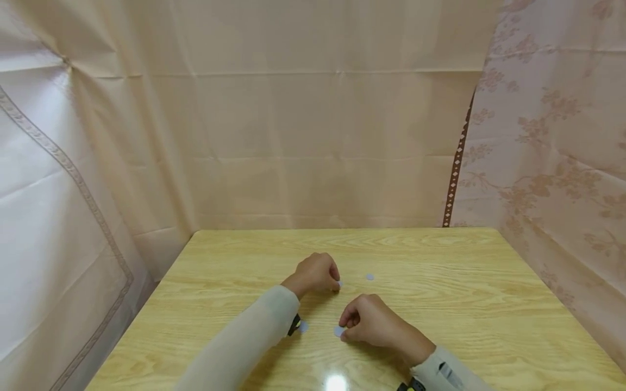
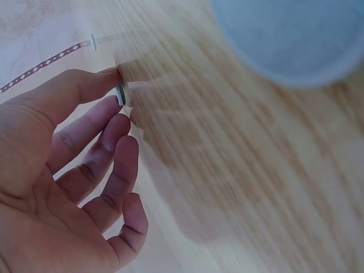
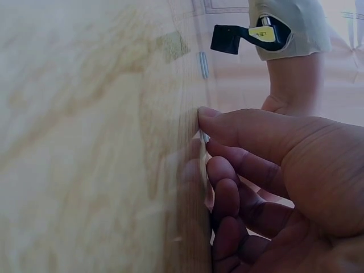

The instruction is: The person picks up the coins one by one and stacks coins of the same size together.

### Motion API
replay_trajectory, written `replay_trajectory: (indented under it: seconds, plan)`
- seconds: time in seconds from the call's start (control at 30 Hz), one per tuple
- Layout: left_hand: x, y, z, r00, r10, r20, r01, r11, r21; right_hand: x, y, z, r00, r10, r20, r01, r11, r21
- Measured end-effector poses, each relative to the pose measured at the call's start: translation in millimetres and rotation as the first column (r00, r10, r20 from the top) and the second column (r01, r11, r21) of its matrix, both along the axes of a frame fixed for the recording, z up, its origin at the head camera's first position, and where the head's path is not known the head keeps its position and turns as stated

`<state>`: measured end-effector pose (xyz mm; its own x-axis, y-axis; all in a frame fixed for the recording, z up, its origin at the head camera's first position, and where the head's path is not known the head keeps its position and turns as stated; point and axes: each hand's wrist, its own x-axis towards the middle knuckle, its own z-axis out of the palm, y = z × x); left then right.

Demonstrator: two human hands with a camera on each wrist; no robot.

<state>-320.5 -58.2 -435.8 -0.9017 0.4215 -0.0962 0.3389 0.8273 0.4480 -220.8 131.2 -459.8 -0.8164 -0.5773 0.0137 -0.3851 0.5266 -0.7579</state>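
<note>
Small, thin, pale blue-white round discs lie on the wooden table. My left hand point(image 1: 317, 271) is farther back and pinches one disc point(image 2: 120, 95) by its edges between thumb and index finger, low at the tabletop. Nearer the front, my right hand point(image 1: 374, 323) has thumb and index finger at the edges of another disc point(image 1: 339, 330), its other fingers curled. In the right wrist view, only a sliver of that held disc point(image 3: 205, 137) shows. A third disc point(image 1: 304, 327) lies beside my left wrist, and a further disc point(image 1: 370, 277) sits right of my left hand.
The light wood-grain table point(image 1: 440, 282) reaches back to a beige cloth backdrop point(image 1: 313, 136). Patterned cloth point(image 1: 552, 163) hangs at the right and pale cloth point(image 1: 39, 217) at the left. A black strap point(image 3: 247, 38) sits on my left sleeve.
</note>
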Motion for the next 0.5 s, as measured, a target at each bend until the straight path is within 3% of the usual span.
replay_trajectory:
  seconds: [0.5]
  plan:
    - [-3.7, -6.7, -3.8, 1.000, 0.014, -0.013, -0.013, 1.000, 0.028, -1.6, 0.3, -0.2, 1.000, -0.009, -0.005, 0.009, 1.000, 0.014]
